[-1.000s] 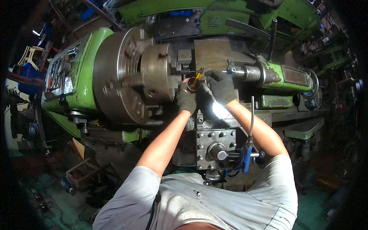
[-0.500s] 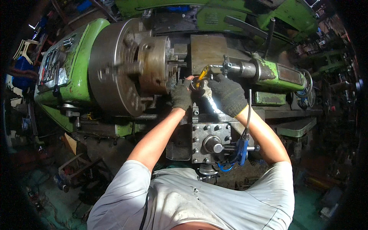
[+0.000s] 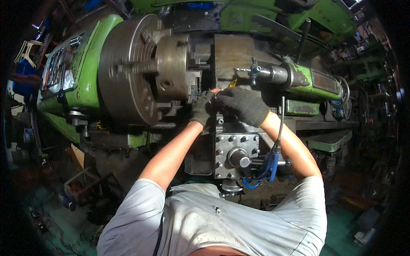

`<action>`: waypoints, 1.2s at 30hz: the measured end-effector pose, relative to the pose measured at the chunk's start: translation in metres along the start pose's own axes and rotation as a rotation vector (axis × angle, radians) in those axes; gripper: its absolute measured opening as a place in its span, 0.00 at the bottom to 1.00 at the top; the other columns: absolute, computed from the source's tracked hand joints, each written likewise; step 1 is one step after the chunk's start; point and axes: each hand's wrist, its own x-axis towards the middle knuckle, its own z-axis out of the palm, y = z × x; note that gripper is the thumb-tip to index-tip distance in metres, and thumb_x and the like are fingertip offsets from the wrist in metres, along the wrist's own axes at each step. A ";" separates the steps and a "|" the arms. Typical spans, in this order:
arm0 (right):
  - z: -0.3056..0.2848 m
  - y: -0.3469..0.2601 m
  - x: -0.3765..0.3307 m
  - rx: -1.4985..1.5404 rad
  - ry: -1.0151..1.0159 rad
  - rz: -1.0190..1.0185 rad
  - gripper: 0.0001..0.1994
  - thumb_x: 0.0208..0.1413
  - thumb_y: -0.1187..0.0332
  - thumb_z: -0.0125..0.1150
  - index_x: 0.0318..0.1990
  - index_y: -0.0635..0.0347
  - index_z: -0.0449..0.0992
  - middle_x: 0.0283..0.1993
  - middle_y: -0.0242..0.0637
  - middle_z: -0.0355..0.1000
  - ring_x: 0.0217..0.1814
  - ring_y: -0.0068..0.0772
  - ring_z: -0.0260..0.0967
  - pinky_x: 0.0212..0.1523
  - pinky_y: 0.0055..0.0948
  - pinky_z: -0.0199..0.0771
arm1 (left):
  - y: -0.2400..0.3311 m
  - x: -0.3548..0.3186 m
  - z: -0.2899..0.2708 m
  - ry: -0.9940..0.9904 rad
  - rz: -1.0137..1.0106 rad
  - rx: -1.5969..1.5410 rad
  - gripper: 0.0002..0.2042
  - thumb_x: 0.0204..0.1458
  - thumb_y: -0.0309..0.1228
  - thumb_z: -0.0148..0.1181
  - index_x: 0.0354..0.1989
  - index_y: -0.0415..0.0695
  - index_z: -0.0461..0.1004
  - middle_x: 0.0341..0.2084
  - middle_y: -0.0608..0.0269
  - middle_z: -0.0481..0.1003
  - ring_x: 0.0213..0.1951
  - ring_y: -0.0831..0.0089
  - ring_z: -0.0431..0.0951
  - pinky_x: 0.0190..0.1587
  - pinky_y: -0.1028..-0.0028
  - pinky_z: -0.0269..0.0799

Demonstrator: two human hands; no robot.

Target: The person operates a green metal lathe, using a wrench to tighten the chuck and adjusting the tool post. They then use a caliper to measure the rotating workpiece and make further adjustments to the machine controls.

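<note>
Left hand [image 3: 202,106] and right hand [image 3: 245,104] meet, grips unclear, near the chuck [image 3: 173,68], drill bit [image 3: 243,69] and tool post [image 3: 237,157].

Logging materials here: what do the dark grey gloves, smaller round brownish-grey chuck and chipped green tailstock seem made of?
Gloves: probably knitted fabric, judging by their matte, soft-looking surface. Chuck: likely bare steel or cast iron, given its dull sheen. Tailstock: apparently metal under semi-gloss green paint, chipped in patches.
</note>
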 end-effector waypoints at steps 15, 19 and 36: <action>0.044 0.029 -0.021 0.619 0.285 0.781 0.18 0.59 0.63 0.69 0.52 0.63 0.79 0.44 0.48 0.80 0.47 0.38 0.79 0.50 0.34 0.76 | -0.006 0.011 0.001 -0.203 0.090 0.087 0.36 0.38 0.40 0.78 0.61 0.58 0.73 0.49 0.54 0.75 0.55 0.50 0.74 0.57 0.55 0.70; 0.030 0.022 -0.021 0.552 0.226 0.685 0.13 0.60 0.67 0.67 0.49 0.64 0.80 0.47 0.45 0.81 0.49 0.38 0.79 0.51 0.34 0.76 | -0.019 0.014 0.008 -0.119 0.053 0.041 0.37 0.35 0.38 0.80 0.61 0.59 0.73 0.51 0.54 0.74 0.55 0.51 0.74 0.58 0.56 0.70; -0.022 -0.009 -0.013 -0.033 -0.077 0.331 0.15 0.56 0.71 0.62 0.51 0.51 0.80 0.46 0.46 0.76 0.49 0.53 0.75 0.47 0.46 0.77 | 0.009 0.027 -0.006 -0.211 0.040 -0.018 0.30 0.43 0.19 0.65 0.60 0.49 0.74 0.56 0.56 0.77 0.59 0.56 0.76 0.64 0.63 0.70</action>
